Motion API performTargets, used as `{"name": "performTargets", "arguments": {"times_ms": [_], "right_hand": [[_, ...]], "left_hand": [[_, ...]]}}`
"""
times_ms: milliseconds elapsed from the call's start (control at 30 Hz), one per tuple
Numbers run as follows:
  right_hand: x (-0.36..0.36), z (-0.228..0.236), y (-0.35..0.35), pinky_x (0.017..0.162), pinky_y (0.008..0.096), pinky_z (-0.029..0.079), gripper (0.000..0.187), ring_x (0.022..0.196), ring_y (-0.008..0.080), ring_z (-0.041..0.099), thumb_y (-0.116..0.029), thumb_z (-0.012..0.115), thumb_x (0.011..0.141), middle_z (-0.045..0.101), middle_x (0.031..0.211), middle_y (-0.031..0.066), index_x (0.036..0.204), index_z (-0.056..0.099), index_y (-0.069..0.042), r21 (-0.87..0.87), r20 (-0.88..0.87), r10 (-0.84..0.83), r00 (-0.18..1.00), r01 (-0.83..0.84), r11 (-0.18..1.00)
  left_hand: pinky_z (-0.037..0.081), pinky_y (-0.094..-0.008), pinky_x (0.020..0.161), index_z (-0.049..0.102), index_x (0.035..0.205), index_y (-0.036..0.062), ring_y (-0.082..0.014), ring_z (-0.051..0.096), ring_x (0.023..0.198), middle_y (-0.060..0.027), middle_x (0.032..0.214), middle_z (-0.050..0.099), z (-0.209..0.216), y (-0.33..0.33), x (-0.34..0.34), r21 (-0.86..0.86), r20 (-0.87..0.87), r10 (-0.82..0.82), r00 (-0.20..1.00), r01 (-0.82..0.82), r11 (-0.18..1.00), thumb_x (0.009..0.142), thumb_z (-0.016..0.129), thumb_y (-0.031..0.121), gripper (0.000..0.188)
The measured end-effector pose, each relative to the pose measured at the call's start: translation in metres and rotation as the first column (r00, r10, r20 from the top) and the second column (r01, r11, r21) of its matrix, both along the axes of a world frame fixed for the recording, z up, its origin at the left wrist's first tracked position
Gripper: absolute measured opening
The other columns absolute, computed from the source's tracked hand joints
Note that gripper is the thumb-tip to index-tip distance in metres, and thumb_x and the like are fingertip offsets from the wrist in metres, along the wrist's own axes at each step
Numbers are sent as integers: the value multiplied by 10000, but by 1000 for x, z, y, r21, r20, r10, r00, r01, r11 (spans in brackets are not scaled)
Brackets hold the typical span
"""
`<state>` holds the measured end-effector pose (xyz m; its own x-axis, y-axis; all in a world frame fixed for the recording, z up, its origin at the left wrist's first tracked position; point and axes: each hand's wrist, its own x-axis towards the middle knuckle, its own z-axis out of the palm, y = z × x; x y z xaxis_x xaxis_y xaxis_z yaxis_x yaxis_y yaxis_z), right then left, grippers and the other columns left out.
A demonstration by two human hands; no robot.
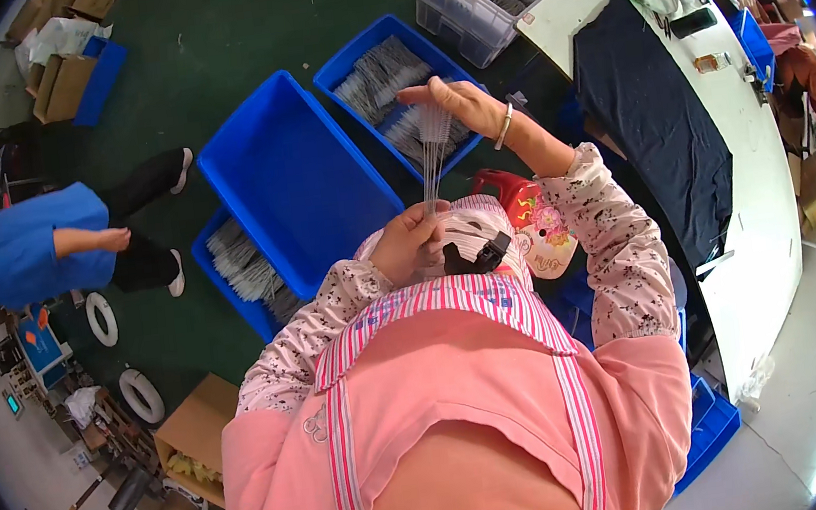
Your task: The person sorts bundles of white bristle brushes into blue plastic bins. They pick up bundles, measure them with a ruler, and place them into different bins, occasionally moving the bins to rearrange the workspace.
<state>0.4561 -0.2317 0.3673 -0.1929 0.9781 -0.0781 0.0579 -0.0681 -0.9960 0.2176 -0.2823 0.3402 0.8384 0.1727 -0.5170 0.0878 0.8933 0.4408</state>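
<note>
My left hand (410,242) is closed round the thin wire stems of a bundle of small wire-handled brushes (431,157), held upright in front of my lap. My right hand (465,107) is at the top of the bundle, its fingers stretched out and the palm against the pale bristle heads. Beyond the bundle lies a blue bin (355,72) filled with grey-white bristle brushes (382,74). A larger blue bin (294,182) stands tilted to the left of my hands, its inner floor showing. Partly under it, another blue bin (231,293) holds more brushes.
On the right is a white table (755,165) with a dark cloth (647,97). Clear plastic boxes (466,17) of grey brushes stand at the far right. A person in blue (40,247) stands at left. A red-and-white patterned object (541,230) is beside my lap; a cardboard box (195,420) is lower left.
</note>
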Motion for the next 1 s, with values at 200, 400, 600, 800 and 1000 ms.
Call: {"name": "performTargets", "arguments": {"times_ms": [200, 400, 600, 800, 1000], "right_hand": [[2, -46, -7, 908, 337, 377, 575, 1060, 221, 522, -471, 293, 922, 555, 1144, 133, 1206, 468, -2, -370, -552, -526, 647, 376, 850], [-40, -86, -67, 704, 308, 466, 390, 798, 177, 587, -320, 598, 812, 612, 893, 84, 1036, 565, -3, -429, -540, -463, 703, 243, 870], [-48, -76, -117, 593, 284, 486, 260, 678, 169, 604, -264, 520, 873, 625, 776, 80, 925, 572, -14, -559, -658, -595, 461, 231, 797], [-98, -80, -182, 474, 240, 431, 236, 569, 120, 569, -287, 563, 837, 617, 680, 54, 823, 586, -52, -652, -458, -833, 311, 518, 553], [-147, -71, -281, 408, 182, 357, 235, 501, 78, 513, -312, 556, 839, 598, 646, 24, 795, 577, -82, -677, -379, -922, -80, 703, 217]], "left_hand": [[342, -220, 494, 459, 1098, 81, -82, 384, 559, 3, 666, 426, 0, -3, 1, -21, -44, 115, 992, -116, 993, 920, 441, 168, 199], [319, -232, 473, 447, 1106, 83, -87, 387, 547, -2, 655, 424, 4, 1, 18, -7, -118, 21, 993, -22, 1000, 917, 440, 172, 208], [296, -208, 447, 484, 1047, 133, -66, 374, 533, 31, 688, 422, -7, -6, 35, -59, -189, -239, 952, 232, 971, 905, 459, 199, 159], [362, -242, 543, 470, 1074, 126, -109, 412, 598, 16, 765, 477, -30, -48, 27, -131, -168, -475, 864, 458, 879, 918, 431, 316, 249], [230, -194, 418, 457, 975, 147, -49, 261, 466, 47, 617, 331, -19, -111, 34, -231, -109, -791, 602, 759, 609, 928, 408, 320, 186]]}}
